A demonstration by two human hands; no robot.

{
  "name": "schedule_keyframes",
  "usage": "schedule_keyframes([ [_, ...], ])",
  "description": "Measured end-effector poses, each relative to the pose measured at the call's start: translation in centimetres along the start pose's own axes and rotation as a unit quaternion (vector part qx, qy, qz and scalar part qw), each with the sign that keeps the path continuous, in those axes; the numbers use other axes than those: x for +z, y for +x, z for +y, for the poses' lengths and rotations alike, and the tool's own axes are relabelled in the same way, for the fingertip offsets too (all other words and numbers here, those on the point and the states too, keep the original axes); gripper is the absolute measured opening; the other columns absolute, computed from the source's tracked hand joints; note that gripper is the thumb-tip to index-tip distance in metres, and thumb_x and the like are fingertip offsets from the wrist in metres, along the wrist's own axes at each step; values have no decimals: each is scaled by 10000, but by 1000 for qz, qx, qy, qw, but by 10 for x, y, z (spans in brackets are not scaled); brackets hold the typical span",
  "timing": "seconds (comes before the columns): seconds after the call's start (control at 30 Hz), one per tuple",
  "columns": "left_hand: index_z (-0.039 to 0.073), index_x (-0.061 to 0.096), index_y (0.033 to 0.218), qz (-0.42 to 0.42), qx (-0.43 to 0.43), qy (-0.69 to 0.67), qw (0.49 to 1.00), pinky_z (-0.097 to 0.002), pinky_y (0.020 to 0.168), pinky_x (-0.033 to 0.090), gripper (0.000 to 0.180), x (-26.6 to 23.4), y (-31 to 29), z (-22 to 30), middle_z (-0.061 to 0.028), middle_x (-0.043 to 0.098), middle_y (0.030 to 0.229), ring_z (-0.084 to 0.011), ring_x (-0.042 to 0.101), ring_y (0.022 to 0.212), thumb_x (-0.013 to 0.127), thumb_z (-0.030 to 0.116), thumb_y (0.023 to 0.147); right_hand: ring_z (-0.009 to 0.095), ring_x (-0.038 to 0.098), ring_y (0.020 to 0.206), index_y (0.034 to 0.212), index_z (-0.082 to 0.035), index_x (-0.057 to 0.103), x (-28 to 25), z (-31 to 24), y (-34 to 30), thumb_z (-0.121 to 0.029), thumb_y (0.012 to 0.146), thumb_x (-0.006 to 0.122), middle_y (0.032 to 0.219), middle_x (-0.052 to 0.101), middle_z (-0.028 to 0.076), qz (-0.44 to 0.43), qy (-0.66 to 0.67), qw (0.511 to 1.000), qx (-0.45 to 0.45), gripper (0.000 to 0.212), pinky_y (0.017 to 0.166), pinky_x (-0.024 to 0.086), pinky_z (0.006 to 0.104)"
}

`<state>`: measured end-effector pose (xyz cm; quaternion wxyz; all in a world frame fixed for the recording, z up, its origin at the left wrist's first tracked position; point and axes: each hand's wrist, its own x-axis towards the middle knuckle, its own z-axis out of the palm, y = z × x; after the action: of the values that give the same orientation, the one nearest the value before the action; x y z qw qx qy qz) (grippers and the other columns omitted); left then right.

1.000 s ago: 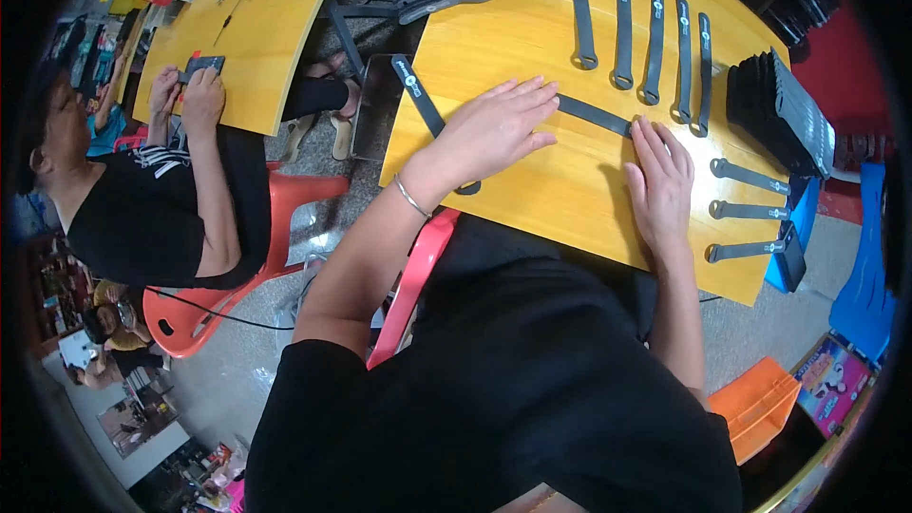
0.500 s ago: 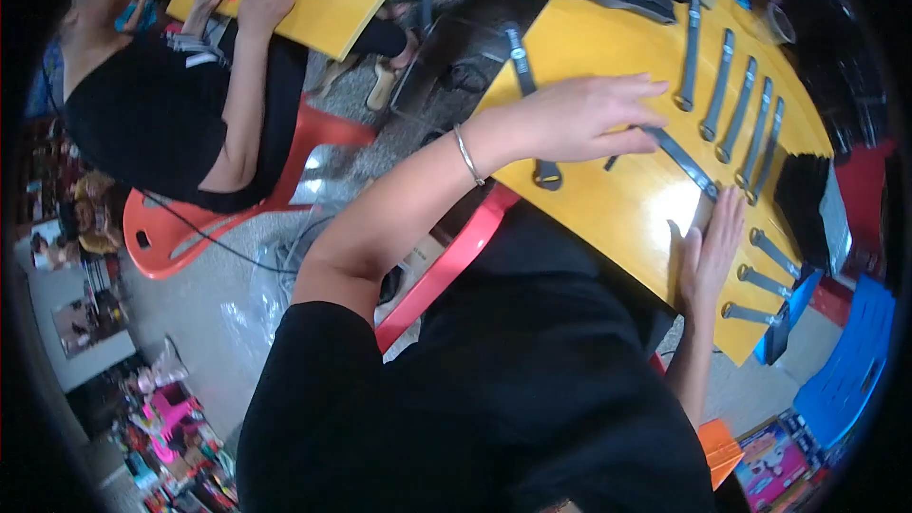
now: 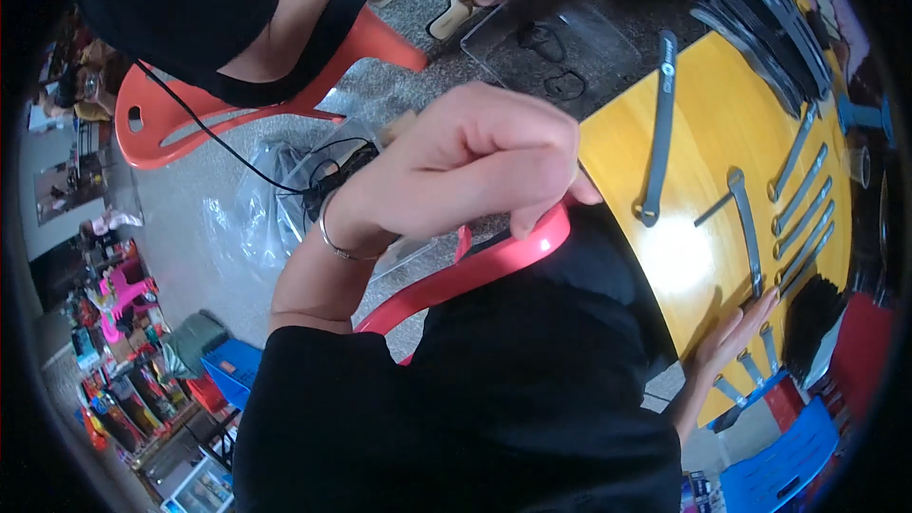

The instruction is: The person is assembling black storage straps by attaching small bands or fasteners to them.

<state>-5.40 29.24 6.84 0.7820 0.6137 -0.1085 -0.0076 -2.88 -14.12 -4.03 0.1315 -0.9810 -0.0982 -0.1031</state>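
My left hand (image 3: pixel 494 166) is bent at the wrist, off the table, with its fingers curled at the end of a pinkish-red chair (image 3: pixel 456 277). The thumb meets the chair's rim; most of the other fingers are hidden. On the yellow table (image 3: pixel 708 123) my right hand (image 3: pixel 733 334) lies with its fingers stretched out. Its fingertips are at the lower end of a dark grey strap (image 3: pixel 748 233). A short dark strip (image 3: pixel 713 210) lies beside that strap. Farther left is a longer grey strap (image 3: pixel 662 123) with white print and a ring end.
Several similar straps (image 3: pixel 803 190) lie in a row at the right, and shorter ones (image 3: pixel 750 368) near the right hand. Stacked dark straps (image 3: pixel 765 28) sit at the far edge. A person in black (image 3: pixel 190 19) sits left on an orange-red chair (image 3: pixel 152 123). A blue chair (image 3: pixel 784 461) stands lower right.
My left hand has drawn back from above the table to the red chair, its fingers now curled. The view has swung left. My right hand stays flat on the table.
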Motion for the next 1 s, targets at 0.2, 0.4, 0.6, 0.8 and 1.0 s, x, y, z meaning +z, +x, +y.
schedule_keyframes([
  [0.2, 74, 436, 501, -2, 23, -198, 980, -515, 735, 520, 481, -29, -18, -4, -29, 471, 531, -122, 459, 422, 513, 359, 881, 330, 174, 1390, 1439, -42, 237, 2, 1, -4, -509, 953, 236, 1486, 247, 159, 15, -2, 999, 48, 674, 1117, 128, 449],
  [0.4, 57, 400, 520, -70, 86, -434, 894, -456, 772, 530, 354, -7, -11, -16, -28, 413, 514, -160, 446, 461, 582, 229, 769, 337, 180, 1386, 1446, -66, 231, 4, 1, 1, -524, 948, 257, 1486, 246, 159, 19, 14, 999, 48, 677, 1115, 133, 457],
  [0.6, 61, 346, 525, -275, 25, -550, 788, -388, 769, 530, 368, 47, 42, -18, -34, 338, 492, -206, 405, 438, 585, 242, 739, 346, 186, 1382, 1426, 11, 222, -1, -9, 3, -538, 941, 249, 1471, 257, 197, 28, 26, 998, 42, 733, 1120, 122, 449],
  [0.8, 121, 294, 555, -346, 32, -625, 699, -352, 476, 268, 449, 111, 59, 5, -22, 318, 578, -222, 362, 468, 587, 405, 743, 348, 178, 1385, 1415, 22, 241, -6, -1, 0, -549, 933, 222, 1468, 265, 195, 42, 27, 997, 62, 747, 1124, 104, 449],
  [1.0, 94, 411, 563, -341, 76, -711, 611, -442, 836, 476, 430, 152, 43, 3, -38, 349, 563, -257, 363, 407, 633, 405, 761, 341, 191, 1383, 1418, 11, 248, -11, -7, -1, -563, 938, 215, 1470, 271, 179, 70, 43, 994, 77, 749, 1115, 140, 437],
])
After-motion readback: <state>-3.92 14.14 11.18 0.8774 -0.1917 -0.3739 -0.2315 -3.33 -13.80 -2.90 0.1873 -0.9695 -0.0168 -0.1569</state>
